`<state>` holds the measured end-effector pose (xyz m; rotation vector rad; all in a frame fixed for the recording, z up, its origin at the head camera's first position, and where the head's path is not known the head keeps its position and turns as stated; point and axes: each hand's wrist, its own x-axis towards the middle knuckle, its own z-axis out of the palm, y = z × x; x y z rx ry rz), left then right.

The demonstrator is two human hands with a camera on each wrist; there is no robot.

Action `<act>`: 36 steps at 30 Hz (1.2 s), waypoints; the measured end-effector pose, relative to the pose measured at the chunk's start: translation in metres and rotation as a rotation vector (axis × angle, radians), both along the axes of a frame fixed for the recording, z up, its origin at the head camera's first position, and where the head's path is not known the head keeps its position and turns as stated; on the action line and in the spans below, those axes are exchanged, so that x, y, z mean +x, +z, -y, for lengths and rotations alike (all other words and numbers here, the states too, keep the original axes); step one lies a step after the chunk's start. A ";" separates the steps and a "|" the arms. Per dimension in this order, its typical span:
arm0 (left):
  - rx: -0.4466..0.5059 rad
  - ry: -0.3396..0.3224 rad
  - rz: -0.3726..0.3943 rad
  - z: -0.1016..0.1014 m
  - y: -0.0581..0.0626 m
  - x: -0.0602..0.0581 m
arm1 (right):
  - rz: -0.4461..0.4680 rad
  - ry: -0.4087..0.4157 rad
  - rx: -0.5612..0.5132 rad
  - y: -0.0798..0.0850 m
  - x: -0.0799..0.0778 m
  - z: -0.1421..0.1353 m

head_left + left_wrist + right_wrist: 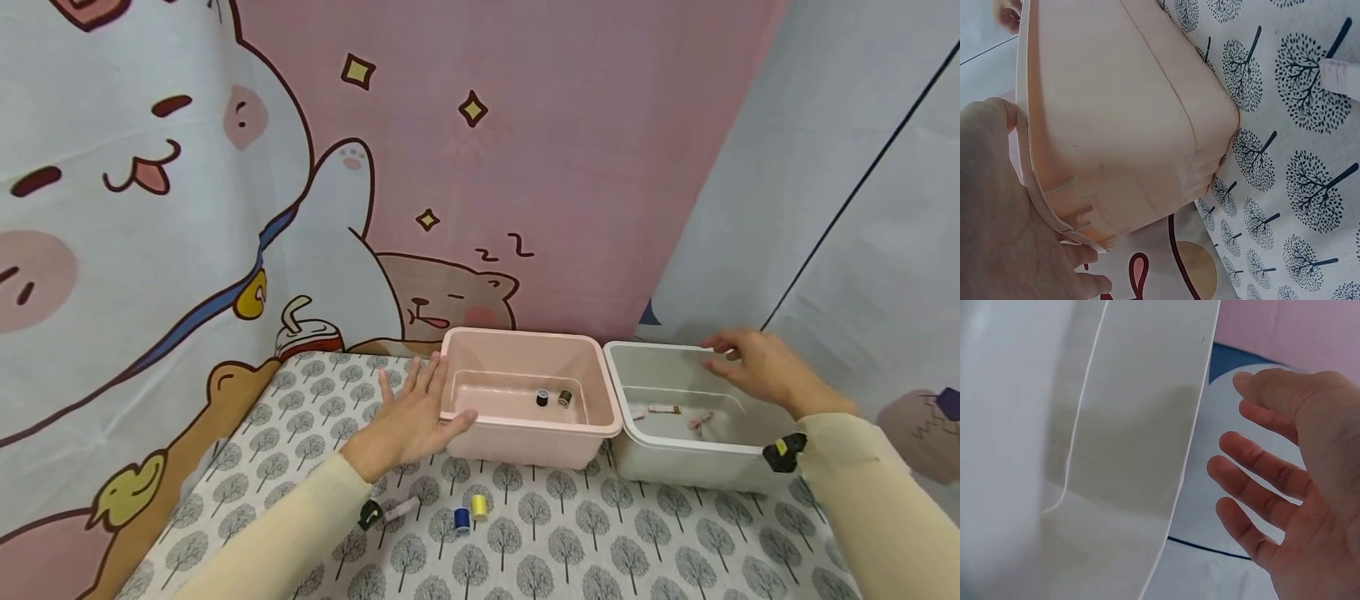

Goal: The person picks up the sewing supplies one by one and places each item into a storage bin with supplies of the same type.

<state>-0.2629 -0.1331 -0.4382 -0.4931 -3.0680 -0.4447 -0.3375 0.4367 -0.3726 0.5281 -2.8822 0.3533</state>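
My left hand [411,417] lies against the left end of the pink bin [532,430], fingers extended and thumb spread. In the left wrist view its thumb and fingertips meet the bin's rim [1027,134]. A black thread spool [542,397] and an olive thread spool [566,398] lie inside that bin. Over the back right of the grey bin [697,457] hovers my right hand [765,367], fingers loosely bent and holding nothing. The right wrist view shows this hand [1291,481] apart from the bin wall [1141,444]. Small pinkish pieces [663,409] lie in the grey bin.
In front of the pink bin a blue thread spool [462,521] and a yellow thread spool [478,507] stand on the tree-print cloth [566,542]. A pale pinkish strip [402,508] lies near my left wrist. Behind the bins hangs a cartoon-printed curtain [570,208].
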 end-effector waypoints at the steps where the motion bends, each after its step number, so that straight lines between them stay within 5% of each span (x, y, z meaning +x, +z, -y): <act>1: 0.000 0.003 0.000 0.000 0.000 0.000 | -0.005 0.004 -0.002 0.000 0.002 0.003; 13: 0.025 0.010 -0.002 0.000 -0.001 0.003 | -0.055 0.020 -0.023 -0.006 0.026 0.030; 26: 0.019 0.005 0.008 0.001 0.002 0.004 | -0.243 0.067 -0.057 -0.021 0.042 0.054; 36: 0.015 0.006 0.006 0.000 0.000 0.002 | -0.264 0.070 -0.091 -0.021 0.059 0.077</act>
